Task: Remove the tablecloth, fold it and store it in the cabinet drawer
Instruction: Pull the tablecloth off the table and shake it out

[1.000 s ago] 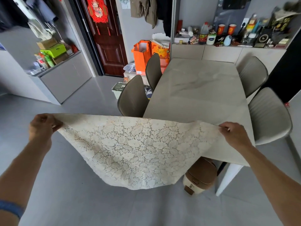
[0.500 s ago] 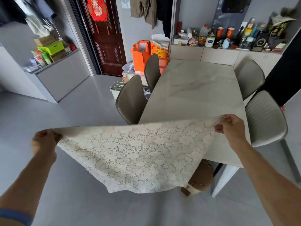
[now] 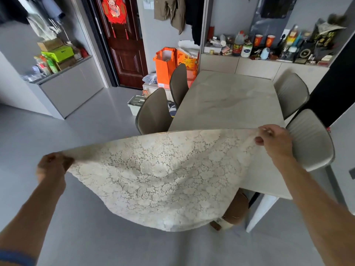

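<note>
Cloth Off the Desk, Stretched Between Our Hands

Since a second ago our right hand point(image 3: 273, 144) has risen and swung out over the desk point(image 3: 230, 100), while our left hand point(image 3: 52, 166) has dropped lower over the floor, so the top edge of the tablecloth point(image 3: 159, 175) now slopes from upper right to lower left.

We judge the main risk to be the sagging belly of the lace. It hangs low in front of the brown bin point(image 3: 235, 210) by the desk leg, and if we lower our arms or step forward it could brush the bin or drag on the floor. Lace like this also slips easily; a loose pinch on either corner would let that side fall and undo the fold we are setting up. The uneven height of the two corners may leave the edges misaligned when we bring them together.

Our right hand pinches its corner between thumb and curled fingers. Our left hand is closed round the opposite corner, knuckles toward us. The cloth is wholly in the air, its right part hanging over the desk's near end
</note>
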The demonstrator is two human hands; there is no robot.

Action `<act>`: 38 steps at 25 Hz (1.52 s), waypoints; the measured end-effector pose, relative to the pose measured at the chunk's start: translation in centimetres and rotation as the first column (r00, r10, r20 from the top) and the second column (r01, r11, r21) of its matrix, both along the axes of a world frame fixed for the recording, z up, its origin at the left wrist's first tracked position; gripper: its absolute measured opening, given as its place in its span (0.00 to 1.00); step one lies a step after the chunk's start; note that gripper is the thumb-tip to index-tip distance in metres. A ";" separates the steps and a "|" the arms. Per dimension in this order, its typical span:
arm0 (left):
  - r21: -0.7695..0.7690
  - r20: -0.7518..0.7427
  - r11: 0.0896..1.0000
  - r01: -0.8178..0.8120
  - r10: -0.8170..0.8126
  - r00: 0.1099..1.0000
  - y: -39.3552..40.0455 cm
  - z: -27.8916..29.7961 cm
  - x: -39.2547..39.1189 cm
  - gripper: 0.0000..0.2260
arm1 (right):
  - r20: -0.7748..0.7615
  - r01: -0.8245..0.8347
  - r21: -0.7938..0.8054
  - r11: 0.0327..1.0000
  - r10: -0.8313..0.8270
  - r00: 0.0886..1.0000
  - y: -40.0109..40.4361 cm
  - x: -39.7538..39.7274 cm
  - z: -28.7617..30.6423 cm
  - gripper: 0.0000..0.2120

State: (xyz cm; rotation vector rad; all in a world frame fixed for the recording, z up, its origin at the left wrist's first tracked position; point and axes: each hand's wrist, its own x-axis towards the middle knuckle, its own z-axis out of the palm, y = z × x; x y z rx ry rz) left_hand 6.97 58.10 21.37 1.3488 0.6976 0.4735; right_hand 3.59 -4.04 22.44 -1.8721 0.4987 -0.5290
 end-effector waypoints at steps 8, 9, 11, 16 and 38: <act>0.040 -0.037 0.999 0.010 -0.009 0.999 -0.4 1.0 0.9 0.14 | -0.044 0.021 0.017 1.000 -0.020 0.999 0.7 -0.2 -1.0 0.11; 0.049 -0.037 0.999 0.009 -0.007 0.999 -0.3 0.9 1.3 0.15 | -0.067 0.042 -0.007 0.999 -0.042 0.997 0.6 -0.2 -0.9 0.11; 0.057 -0.042 0.998 0.005 -0.003 0.999 -0.1 0.8 1.0 0.15 | -0.071 0.075 -0.021 0.997 -0.077 0.995 0.0 -0.9 -1.5 0.09; 0.094 -0.060 0.996 -0.001 0.007 0.998 0.3 1.0 0.3 0.13 | -0.044 0.122 0.041 0.992 -0.120 0.992 -1.2 -0.4 -1.3 0.11; 0.189 -0.182 0.932 0.309 -0.276 0.944 -11.0 3.2 -4.0 0.18 | -0.283 0.410 0.341 0.846 -0.324 0.903 6.0 -6.3 0.0 0.13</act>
